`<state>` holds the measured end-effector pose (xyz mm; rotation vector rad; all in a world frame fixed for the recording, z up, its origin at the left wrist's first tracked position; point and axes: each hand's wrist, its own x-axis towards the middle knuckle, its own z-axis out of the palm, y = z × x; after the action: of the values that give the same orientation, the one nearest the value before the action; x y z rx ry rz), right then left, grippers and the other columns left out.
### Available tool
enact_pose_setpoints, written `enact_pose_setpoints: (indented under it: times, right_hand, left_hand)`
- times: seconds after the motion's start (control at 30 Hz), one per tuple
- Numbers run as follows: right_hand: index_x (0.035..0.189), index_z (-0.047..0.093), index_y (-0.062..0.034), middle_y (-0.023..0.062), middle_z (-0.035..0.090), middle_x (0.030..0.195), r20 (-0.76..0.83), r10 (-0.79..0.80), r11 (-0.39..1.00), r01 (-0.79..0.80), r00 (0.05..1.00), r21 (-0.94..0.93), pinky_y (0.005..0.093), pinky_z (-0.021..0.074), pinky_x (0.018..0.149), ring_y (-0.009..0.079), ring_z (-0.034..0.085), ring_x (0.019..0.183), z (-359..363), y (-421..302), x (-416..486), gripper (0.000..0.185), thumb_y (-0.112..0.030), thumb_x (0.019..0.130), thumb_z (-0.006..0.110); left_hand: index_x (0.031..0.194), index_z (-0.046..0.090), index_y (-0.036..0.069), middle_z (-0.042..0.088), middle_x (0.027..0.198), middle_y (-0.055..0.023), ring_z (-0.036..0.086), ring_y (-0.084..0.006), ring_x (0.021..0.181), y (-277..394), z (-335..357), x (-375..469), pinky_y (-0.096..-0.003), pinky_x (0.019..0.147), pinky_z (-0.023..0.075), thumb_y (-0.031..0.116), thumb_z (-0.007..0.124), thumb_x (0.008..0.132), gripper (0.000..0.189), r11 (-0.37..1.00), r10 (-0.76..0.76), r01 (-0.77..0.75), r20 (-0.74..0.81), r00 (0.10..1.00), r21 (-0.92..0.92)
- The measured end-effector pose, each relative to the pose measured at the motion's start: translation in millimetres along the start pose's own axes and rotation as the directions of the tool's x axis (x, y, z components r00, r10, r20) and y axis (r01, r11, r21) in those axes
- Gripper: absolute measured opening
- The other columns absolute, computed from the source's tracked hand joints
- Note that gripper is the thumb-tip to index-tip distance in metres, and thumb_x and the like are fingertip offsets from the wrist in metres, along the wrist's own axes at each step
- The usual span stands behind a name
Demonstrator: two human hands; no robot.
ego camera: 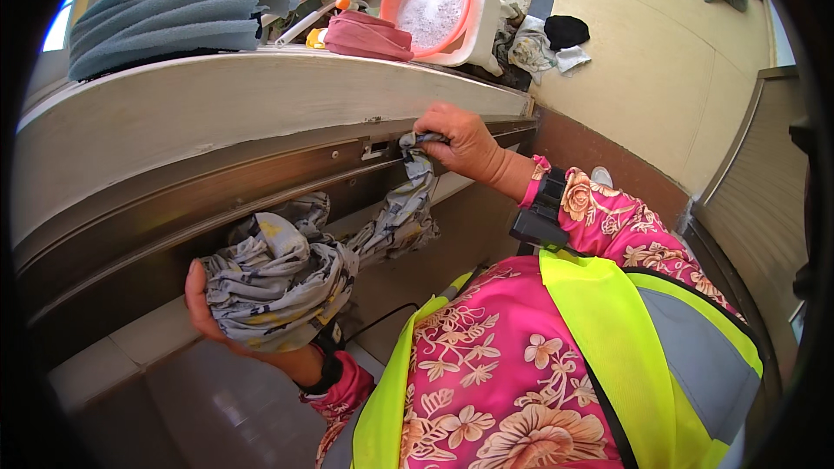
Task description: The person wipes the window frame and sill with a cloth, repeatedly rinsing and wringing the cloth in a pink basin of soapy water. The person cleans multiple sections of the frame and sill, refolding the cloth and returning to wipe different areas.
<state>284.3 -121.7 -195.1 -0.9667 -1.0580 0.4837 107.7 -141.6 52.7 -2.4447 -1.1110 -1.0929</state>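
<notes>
My left hand (207,318) cups a bunched grey cloth (280,286) with yellow and dark print, low at the left. From that bundle a twisted length of the same cloth runs up to my right hand (459,137). There its end is pinched between my thumb and fingers, close to a brown metal door frame (260,182). Just left of this end is a strike plate (376,150) with a rectangular slot in the frame. Whether the cloth presses on the metal cannot be made out. My left fingers are partly hidden behind the bundle.
Above the frame, a ledge (273,88) carries a folded blue-grey towel (169,23), a pink cloth (368,36) and a pink basin (427,6) of suds in a white tub (482,19). Cloths (534,45) lie on the floor beyond. A brown door panel (749,163) stands at right.
</notes>
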Motion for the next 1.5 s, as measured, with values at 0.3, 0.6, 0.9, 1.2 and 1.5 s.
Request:
enact_pose_setpoints:
  times: [0.3,0.6,0.9,1.2,1.5]
  right_hand:
    - [0.091,0.063,-0.0066,0.0078,0.058,0.090,-0.264,-0.251,0.889,0.330,0.931,0.318,0.0314,0.0487,0.071,0.0238,0.059,0.078,31,-98,92,0.028,0.004,0.068,0.073]
    - [0.089,0.059,-0.0072,0.0095,0.057,0.086,-0.099,-0.186,0.925,0.208,0.978,0.318,0.0349,0.0474,0.070,0.0300,0.057,0.078,30,-116,87,0.031,-0.001,0.065,0.078]
    - [0.086,0.058,-0.0068,0.0074,0.055,0.080,-0.079,-0.234,0.909,0.247,0.969,0.336,0.0322,0.0453,0.065,0.0232,0.055,0.072,42,-117,118,0.026,-0.004,0.070,0.078]
    - [0.087,0.057,-0.0062,0.0082,0.055,0.077,-0.024,-0.215,0.906,0.209,0.976,0.368,0.0310,0.0452,0.064,0.0212,0.055,0.070,45,-129,134,0.024,-0.008,0.074,0.077]
    - [0.089,0.058,-0.0068,0.0035,0.055,0.080,0.093,-0.013,0.985,-0.004,0.996,0.175,0.0277,0.0444,0.066,0.0134,0.052,0.072,23,-95,93,0.027,-0.017,0.078,0.080]
  left_hand:
    - [0.126,0.049,0.001,0.051,0.118,-0.0119,0.057,-0.0209,0.103,15,1,2,-0.0329,0.091,0.0497,0.016,0.058,0.092,0.038,0.958,-0.199,0.197,0.011,0.980,-0.208]
    - [0.122,0.051,0.001,0.053,0.110,-0.0122,0.056,-0.0187,0.097,17,-1,-2,-0.0308,0.087,0.0467,0.007,0.063,0.089,0.036,0.961,-0.156,0.152,0.002,0.988,-0.229]
    - [0.122,0.054,0.002,0.053,0.113,-0.0132,0.056,-0.0203,0.100,11,14,4,-0.0311,0.090,0.0449,0.007,0.067,0.085,0.039,0.951,-0.107,0.107,0.015,0.994,-0.291]
    - [0.123,0.054,0.004,0.054,0.109,-0.0139,0.057,-0.0229,0.096,9,19,6,-0.0326,0.087,0.0465,0.007,0.075,0.078,0.050,0.968,0.041,-0.041,-0.004,0.999,-0.246]
    - [0.120,0.053,0.002,0.054,0.112,-0.0122,0.055,-0.0206,0.101,7,18,7,-0.0328,0.091,0.0443,0.006,0.068,0.082,0.041,0.936,0.017,-0.014,0.007,1.000,-0.352]
